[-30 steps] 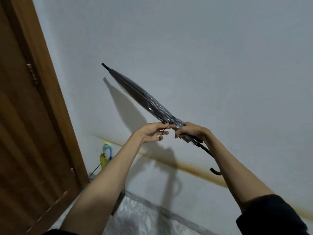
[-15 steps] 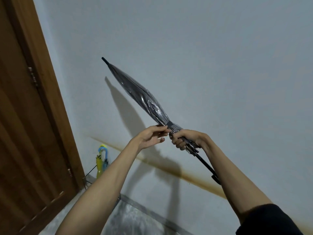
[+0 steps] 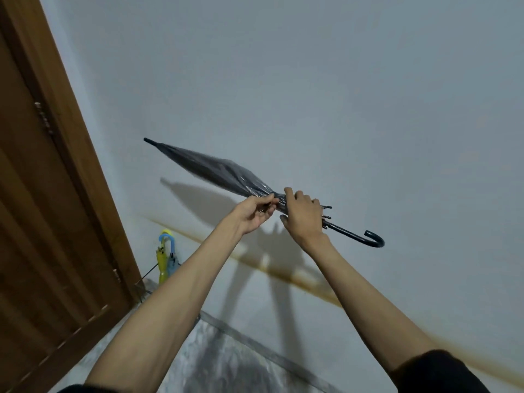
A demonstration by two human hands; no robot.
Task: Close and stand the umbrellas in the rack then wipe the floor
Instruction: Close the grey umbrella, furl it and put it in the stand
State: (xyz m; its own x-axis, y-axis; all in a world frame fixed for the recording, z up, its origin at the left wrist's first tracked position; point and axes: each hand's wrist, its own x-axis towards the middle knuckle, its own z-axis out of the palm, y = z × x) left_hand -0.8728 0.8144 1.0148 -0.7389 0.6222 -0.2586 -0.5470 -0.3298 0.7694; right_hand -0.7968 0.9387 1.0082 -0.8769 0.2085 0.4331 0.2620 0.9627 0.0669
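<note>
Right hand (image 3: 304, 215) curls over the gathered lower end of the folded dark umbrella (image 3: 221, 173), its back turned to the camera and its thumb raised. Just beside it, the left hand (image 3: 255, 212) pinches the bunched canopy edge between thumb and fingertips. From that grip the umbrella runs up and left in the air before the pale wall (image 3: 340, 95), its tip towards the wooden door (image 3: 42, 208), and its hook handle (image 3: 371, 241) sticks out to the right of the right hand. Half a second ago the umbrella tilted more steeply with its tip higher; now it lies flatter and the hook shows whole. Low in the corner by the door stand the yellow and blue umbrellas (image 3: 166, 259).
</note>
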